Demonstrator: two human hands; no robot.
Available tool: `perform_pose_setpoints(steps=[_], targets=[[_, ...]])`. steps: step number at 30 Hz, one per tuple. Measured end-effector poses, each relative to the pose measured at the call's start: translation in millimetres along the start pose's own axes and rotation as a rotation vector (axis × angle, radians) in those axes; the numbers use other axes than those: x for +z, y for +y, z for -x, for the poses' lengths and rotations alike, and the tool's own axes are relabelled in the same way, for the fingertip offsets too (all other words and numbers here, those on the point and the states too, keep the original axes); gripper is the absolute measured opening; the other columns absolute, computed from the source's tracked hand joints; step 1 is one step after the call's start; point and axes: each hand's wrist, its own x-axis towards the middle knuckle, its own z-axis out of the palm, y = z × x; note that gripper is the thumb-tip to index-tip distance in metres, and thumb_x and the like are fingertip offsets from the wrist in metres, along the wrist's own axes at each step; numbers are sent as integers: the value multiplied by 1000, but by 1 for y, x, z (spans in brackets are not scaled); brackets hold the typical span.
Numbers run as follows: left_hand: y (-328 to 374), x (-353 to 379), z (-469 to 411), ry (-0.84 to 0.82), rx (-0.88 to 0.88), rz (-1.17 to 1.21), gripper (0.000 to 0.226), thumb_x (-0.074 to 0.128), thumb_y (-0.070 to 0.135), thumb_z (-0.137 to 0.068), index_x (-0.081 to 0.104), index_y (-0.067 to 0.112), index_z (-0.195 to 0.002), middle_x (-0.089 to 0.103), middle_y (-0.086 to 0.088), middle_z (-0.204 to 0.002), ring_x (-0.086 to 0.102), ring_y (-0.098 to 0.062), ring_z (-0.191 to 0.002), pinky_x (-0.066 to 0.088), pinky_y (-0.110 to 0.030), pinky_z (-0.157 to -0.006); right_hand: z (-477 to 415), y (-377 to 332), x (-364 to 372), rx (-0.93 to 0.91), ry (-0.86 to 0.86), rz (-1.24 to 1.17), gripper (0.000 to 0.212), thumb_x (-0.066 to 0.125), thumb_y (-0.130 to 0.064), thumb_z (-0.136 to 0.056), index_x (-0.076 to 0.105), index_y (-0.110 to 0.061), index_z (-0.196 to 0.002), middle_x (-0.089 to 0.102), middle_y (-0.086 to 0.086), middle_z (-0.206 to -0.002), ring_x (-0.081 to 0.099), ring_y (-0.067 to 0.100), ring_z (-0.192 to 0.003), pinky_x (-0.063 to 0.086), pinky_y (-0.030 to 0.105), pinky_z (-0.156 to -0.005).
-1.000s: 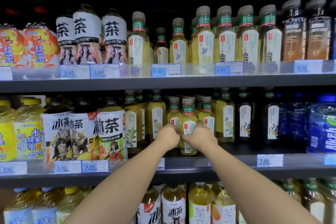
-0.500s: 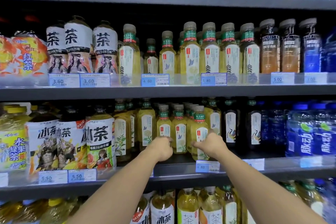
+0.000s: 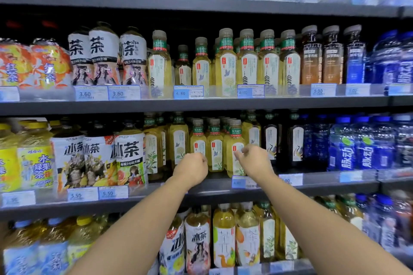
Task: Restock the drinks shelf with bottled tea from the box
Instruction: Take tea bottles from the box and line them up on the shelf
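Note:
Three small yellow-green tea bottles with green neck bands stand in a front row on the middle shelf [image 3: 214, 192]: a left bottle [image 3: 198, 140], a middle bottle [image 3: 215, 152] and a right bottle [image 3: 232, 140]. My left hand [image 3: 192, 168] is curled into a loose fist just below and in front of the left bottle, holding nothing. My right hand [image 3: 253, 161] has its fingers apart, fingertips at the right bottle's label, not wrapped around it. The box is out of view.
Taller tea bottles [image 3: 178, 140] stand left of the row and dark bottles [image 3: 270, 138] to its right, with blue drinks [image 3: 357, 147] further right. Large ice-tea bottles [image 3: 129, 156] fill the left. Shelves above and below are packed. Price tags [image 3: 242, 182] line the shelf edge.
A second ago both hands were together around one small bottle at the shelf front. They have let go and moved apart, left hand to the left and right hand to the right. The view tilted up.

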Motion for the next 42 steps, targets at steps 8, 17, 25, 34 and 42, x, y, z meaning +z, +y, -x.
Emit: perform_pose_setpoints(steps=[8,17,25,34,42], targets=[[34,2,123,339,141,45,20,45,26,-100,53,16,-85,55,-1,-84,51,-21,-83,48,-36,-67,110,-13,-28,-48,-107,23,26,57,-41,-97,64,-19,-85,67,0,-82,63,20,-80,54,36,-75],[2,131,254,-4,77,99,18,47,21,-96,40,21,-79,59,-9,-80,62,-34,-81,49,-40,-63,250,96,37,49,-292,108,31,53,-39,-98,64,-16,-79,63,4,-71,64,29,-80,40,33,-62],[-60,300,360,-321,-150,115,6,49,19,-92,47,20,-87,69,-12,-92,66,-36,-89,51,-38,-72,367,230,166,204,-551,186,34,49,-43,-91,52,-25,-62,61,-3,-62,59,25,-74,50,31,-69],[-161,381,415,-481,-69,-345,60,38,34,-95,36,17,-153,21,-7,-165,13,-28,-153,15,-48,-122,434,290,273,426,-971,217,11,58,-20,-95,68,-19,-99,70,6,-99,67,24,-92,56,32,-82],[-182,415,426,-265,-252,132,73,48,7,-91,21,9,-159,14,-1,-167,18,-17,-153,33,-42,-119,465,310,366,537,-1203,284,54,51,-31,-100,36,-10,-148,47,16,-146,45,34,-134,38,40,-111]])
